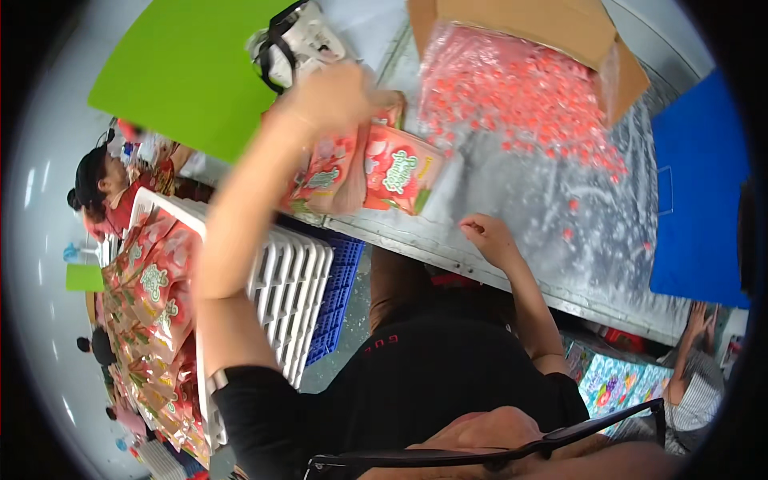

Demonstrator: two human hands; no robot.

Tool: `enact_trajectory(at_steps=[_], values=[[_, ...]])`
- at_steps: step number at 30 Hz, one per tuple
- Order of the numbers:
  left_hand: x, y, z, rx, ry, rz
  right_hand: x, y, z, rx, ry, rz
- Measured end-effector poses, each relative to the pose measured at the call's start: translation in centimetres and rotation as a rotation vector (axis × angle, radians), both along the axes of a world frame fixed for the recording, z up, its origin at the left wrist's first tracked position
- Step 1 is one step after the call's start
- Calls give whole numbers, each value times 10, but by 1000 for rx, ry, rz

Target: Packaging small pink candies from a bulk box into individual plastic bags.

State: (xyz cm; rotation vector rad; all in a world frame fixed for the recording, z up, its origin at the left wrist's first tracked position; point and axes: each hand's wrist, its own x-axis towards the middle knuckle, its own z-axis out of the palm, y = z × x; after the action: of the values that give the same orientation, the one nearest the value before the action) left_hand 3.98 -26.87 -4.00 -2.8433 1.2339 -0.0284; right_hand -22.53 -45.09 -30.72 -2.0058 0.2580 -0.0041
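My left hand (332,96) is smeared by motion above red and tan printed pouches, its arm reaching forward across the left side. Its fingers cannot be made out. Beneath it lies a bunch of flat pouches (328,180), and beside them a further pouch (400,168) rests on the metal table (560,272). My right hand (490,238) is near the table's front edge with its fingers curled closed; whatever they may hold is too small to tell. Beyond it, small red wrapped pieces (512,104) spill from a clear plastic liner in an open cardboard box (544,24).
At my left stands a white crate (288,280) heaped with filled pouches (152,320), next to a blue crate (344,272). A green panel (176,72) and a blue panel (696,192) flank the table. A white thing with black straps (308,44) lies behind the pouches. Other people work nearby.
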Motion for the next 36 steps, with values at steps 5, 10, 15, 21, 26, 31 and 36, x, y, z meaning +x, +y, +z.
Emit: enact_trajectory(at_steps=[5,10,15,21,26,31,36], values=[[-71,-14,-230,50,152,-16,-28,-16,-8,60,-74,-120],[-75,16,-308,-337,100,148,-62,-36,-14,63,-34,-197],[-68,32,-299,-553,131,84,-46,-21,-5,40,-136,-207],[-102,1,-273,-611,513,162,27,21,15,-327,-679,-97],[-124,-7,-269,-671,969,355,43,23,-33,-391,-789,-83],[-137,1,-310,-965,1339,388,30,11,-42,-385,-723,-47],[-147,-8,-298,-883,1329,280,23,7,-39,-461,-749,-30]])
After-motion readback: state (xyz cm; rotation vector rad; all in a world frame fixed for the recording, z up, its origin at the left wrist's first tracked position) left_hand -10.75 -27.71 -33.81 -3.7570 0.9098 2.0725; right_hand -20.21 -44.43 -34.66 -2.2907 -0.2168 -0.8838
